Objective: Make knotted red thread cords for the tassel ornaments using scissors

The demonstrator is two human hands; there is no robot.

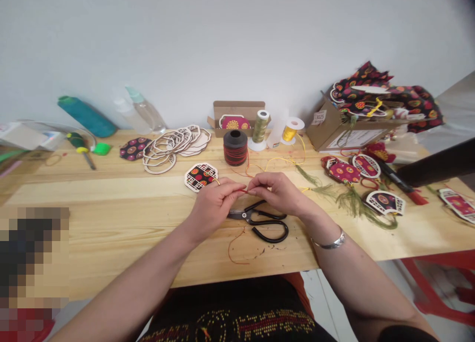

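Cord (243,190) is pinched by left hand (212,203) and right hand (275,193), likely for control; scissors (244,215) placed toward desk (111,238) front edge, presumably handy.

Cord (242,190) dyed red, scissor handles (269,222) coated in black, thread cone (235,155) wound with dark red, spool (290,133) wound in yellow, white-edged pendant (201,176) patterned with red and orange on black, tabletop (111,238) streaked with pale grain.
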